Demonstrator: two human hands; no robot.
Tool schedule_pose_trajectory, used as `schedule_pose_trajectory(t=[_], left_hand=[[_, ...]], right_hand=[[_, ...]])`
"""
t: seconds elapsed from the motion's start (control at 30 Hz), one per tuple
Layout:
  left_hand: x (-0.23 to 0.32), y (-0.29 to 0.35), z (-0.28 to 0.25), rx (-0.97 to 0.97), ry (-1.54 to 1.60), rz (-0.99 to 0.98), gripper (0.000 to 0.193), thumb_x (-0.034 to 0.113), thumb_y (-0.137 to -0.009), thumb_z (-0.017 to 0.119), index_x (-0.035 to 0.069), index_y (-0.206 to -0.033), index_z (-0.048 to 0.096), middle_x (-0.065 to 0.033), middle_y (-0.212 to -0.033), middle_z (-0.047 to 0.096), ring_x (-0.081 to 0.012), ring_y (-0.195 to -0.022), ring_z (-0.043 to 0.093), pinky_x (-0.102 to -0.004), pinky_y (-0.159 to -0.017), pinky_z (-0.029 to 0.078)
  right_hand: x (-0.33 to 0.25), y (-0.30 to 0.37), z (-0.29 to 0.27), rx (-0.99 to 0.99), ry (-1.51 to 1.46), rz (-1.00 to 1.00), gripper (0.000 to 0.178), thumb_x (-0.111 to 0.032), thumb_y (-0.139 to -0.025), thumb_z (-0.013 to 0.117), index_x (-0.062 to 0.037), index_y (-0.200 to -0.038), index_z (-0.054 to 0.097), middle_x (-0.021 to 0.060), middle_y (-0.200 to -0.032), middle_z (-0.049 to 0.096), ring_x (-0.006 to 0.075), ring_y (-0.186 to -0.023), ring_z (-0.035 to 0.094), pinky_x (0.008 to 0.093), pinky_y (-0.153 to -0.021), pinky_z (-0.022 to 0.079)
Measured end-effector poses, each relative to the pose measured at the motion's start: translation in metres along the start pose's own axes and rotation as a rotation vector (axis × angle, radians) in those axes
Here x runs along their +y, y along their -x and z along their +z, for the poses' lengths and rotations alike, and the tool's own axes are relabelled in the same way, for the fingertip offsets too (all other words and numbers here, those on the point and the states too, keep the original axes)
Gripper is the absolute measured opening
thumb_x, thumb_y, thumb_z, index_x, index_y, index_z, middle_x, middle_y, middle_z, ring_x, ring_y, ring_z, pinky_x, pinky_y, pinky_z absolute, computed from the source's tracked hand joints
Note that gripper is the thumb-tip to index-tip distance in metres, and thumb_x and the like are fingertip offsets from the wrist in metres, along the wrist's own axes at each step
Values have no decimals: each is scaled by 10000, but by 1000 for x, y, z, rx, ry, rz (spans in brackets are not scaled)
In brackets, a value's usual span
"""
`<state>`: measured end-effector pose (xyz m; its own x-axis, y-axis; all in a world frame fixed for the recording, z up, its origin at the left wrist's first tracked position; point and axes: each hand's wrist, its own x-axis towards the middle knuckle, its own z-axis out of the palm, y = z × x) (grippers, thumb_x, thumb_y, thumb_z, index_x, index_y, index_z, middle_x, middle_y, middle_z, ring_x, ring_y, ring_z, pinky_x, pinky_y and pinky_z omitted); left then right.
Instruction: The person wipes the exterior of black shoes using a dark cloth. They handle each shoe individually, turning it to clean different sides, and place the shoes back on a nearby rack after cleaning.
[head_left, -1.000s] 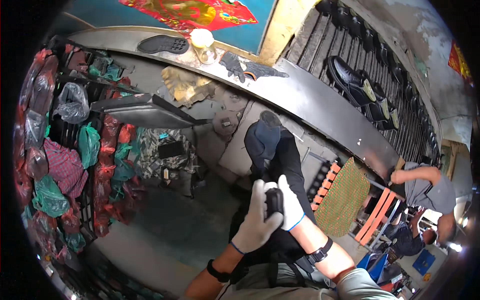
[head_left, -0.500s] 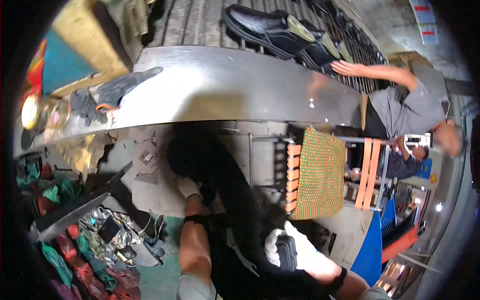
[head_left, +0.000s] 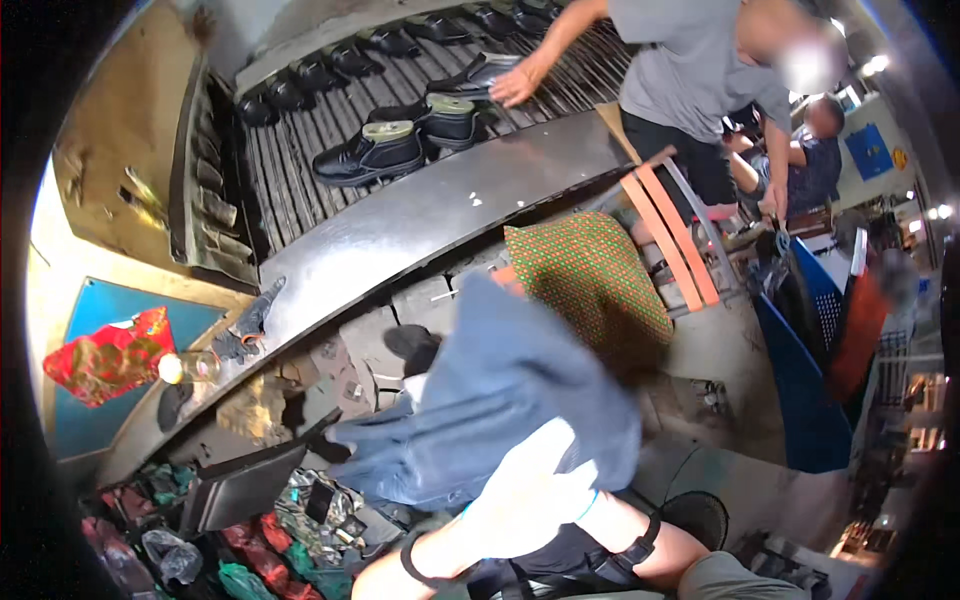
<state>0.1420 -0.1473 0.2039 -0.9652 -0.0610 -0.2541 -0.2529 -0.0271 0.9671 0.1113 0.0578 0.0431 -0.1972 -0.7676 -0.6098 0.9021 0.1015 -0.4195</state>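
My left hand (head_left: 515,500) and my right hand (head_left: 578,492), both in white gloves, are together at the lower middle, the left lying partly over the right. Glare washes out their fingers, and anything between them is hidden. Right beyond them spreads dark blue cloth (head_left: 480,400) that looks like trouser legs. Black shoes (head_left: 372,155) with pale linings rest on a slatted metal conveyor (head_left: 290,190) at the back. A co-worker in a grey shirt (head_left: 690,60) reaches a bare hand (head_left: 520,82) to one of those shoes.
A shiny metal ledge (head_left: 430,205) fronts the conveyor, with dark gloves (head_left: 240,335) and a glass jar (head_left: 200,367) at its left end. A chair with a green-and-orange patterned cover (head_left: 590,275) stands right of centre. Red and green plastic bags (head_left: 255,560) lie lower left. A blue panel (head_left: 800,390) leans at right.
My view has swung right and upward. My hands, apart before with a small black case in the right one, are now together, and the case no longer shows. The co-worker's hand stays by the shoes.
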Motion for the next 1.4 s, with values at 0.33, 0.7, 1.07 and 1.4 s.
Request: schedule_pose_trajectory(t=[0.33,0.7,1.07,1.4], left_hand=[[96,-195,109,326,-346,781,284,15,-1005,639,-29,-1282,685,-220,-1242,711,-416,-1176,685,-483,-1110,530],[-258,-370,155,-47,-503,-161,911,361,-1058,742,-15,-1737,266,-320,-1709,443,-402,-1599,458,-429,-1300,383],[-65,-129,215,-144,30,-201,793,206,-992,817,-29,-1647,437,-193,-1592,593,-307,-1465,577,-448,-1248,456],[45,45,172,-16,-101,-193,566,71,-1084,672,-13,-1617,502,-159,-1543,584,-248,-1327,597,-348,-1090,521]], right_hand=[[-107,53,-42,383,-708,-559,370,-269,-1155,486,-23,-1351,681,134,-1185,767,272,-1042,753,425,-933,623],[-30,38,-216,291,-894,-566,495,-432,-1108,626,-54,-1427,626,130,-1031,711,300,-893,724,467,-788,625],[-74,62,-132,661,12,-639,282,-321,-1136,646,-58,-1199,726,18,-1051,708,129,-954,663,336,-831,557],[-39,107,11,890,470,-690,520,-529,-1095,631,-18,-1031,704,276,-968,737,439,-914,729,518,-771,524]])
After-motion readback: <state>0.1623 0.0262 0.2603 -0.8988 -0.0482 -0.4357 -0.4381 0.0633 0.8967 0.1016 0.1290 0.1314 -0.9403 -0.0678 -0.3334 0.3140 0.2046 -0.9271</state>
